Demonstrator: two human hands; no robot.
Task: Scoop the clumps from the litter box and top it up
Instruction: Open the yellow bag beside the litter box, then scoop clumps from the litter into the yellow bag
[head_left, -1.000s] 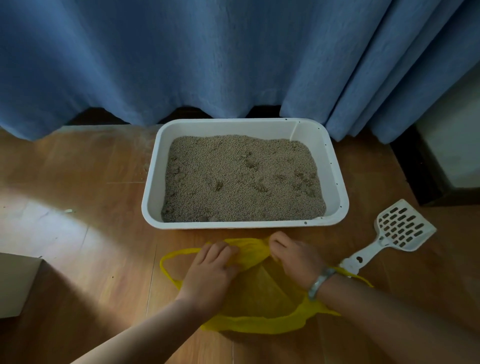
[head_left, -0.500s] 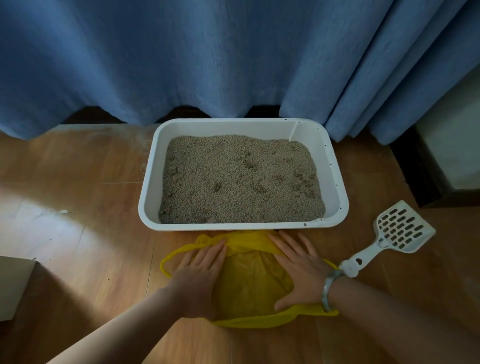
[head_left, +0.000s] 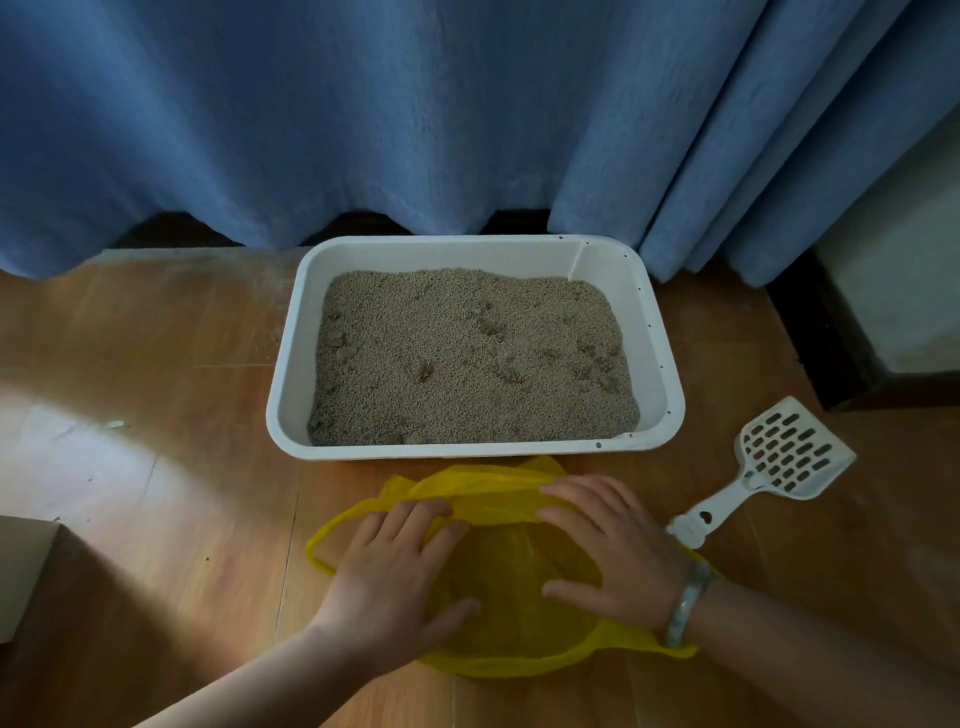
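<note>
Since half a second ago both hands have turned inward on the yellow bag (head_left: 519, 592), and its far edge is bunched into a fold under the fingertips. The left hand (head_left: 400, 577) lies flat on the bag's left side, fingers spread and nearly straight, holding nothing. The right hand (head_left: 618, 556), with a pale bracelet (head_left: 685, 605) at the wrist, presses flat on the right side, fingers wide. The bag lies on the wooden floor (head_left: 156, 519), just before the white litter box (head_left: 288, 364), whose litter (head_left: 467, 364) shows small dents. The white scoop (head_left: 779, 462) lies on the floor to the right, untouched, before the blue curtain (head_left: 415, 114)
</note>
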